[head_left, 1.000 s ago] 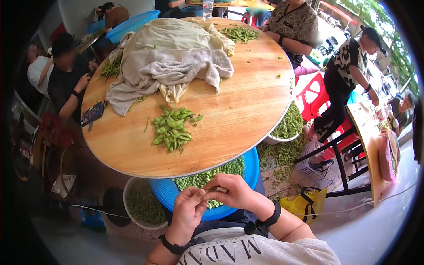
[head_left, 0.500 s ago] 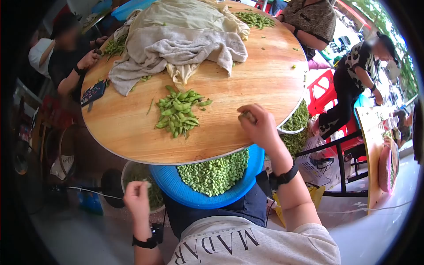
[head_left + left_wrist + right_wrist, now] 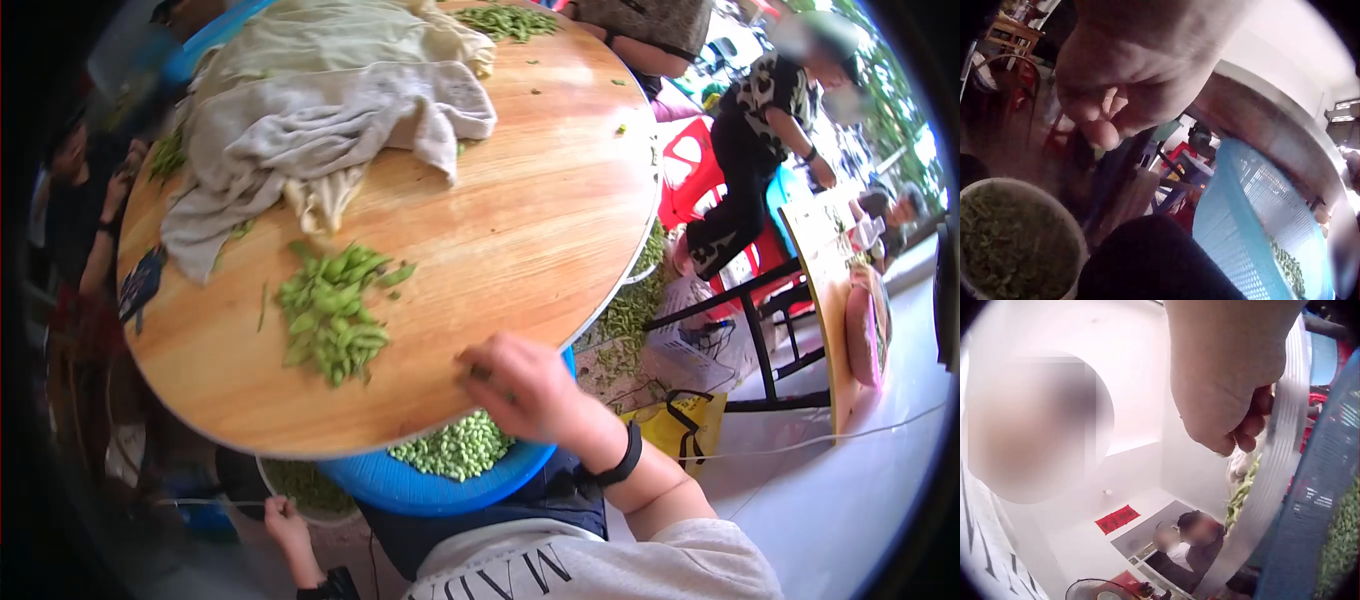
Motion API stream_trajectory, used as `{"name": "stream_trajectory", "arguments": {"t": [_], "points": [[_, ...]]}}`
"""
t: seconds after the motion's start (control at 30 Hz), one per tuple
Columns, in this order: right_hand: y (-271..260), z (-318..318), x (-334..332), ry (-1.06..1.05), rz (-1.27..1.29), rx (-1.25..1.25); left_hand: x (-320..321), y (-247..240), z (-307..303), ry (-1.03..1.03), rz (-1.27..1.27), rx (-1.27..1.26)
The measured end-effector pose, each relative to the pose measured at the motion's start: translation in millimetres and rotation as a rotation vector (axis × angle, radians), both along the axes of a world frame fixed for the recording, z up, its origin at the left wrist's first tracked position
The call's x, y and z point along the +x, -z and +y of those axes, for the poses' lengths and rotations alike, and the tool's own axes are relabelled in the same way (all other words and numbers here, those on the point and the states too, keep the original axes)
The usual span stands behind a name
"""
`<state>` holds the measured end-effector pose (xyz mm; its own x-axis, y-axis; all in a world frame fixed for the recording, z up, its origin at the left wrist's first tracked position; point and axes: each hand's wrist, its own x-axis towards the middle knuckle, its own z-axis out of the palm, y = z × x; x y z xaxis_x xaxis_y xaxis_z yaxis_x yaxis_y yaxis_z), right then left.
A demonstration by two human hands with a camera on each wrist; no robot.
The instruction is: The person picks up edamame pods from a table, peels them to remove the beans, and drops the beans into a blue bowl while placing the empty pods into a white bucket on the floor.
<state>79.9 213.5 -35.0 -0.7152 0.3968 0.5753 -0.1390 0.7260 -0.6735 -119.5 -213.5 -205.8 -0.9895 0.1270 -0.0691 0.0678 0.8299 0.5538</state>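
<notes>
My right hand hovers over the near edge of the round wooden table, fingers curled around a small dark thing whose kind I cannot tell. In the right wrist view the same hand overlaps the table rim. Green soybean pods lie heaped left of it. Low at the left, my left hand is beside a white bucket of pods; its fingers are curled, with nothing visible between them. A blue basket of shelled green beans sits on the lap, partly under the table.
A bunched grey-and-cream cloth covers the table's far left, with more pods behind. A dark patterned item lies at the left edge. Right are a yellow bag, a white crate, red stools, another table and people.
The hands have parted from above the basket. My right hand went out over the table, then back toward its near edge. My left hand moved left and down; the pale bit in it no longer shows.
</notes>
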Motion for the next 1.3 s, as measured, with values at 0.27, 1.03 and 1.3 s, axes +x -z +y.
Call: {"name": "stream_trajectory", "arguments": {"t": [0.27,1.03,1.3], "points": [[14,-2,-5,0.060,-0.003,-0.023,-48,116,-77,0.114,-0.012,-0.002],[-43,66,-50,0.074,-0.360,0.183,21,22,-15,-0.225,-0.341,-0.031],[-27,42,-130,-0.081,-0.521,0.362,-6,39,-36,-0.018,0.057,-0.289]]}}
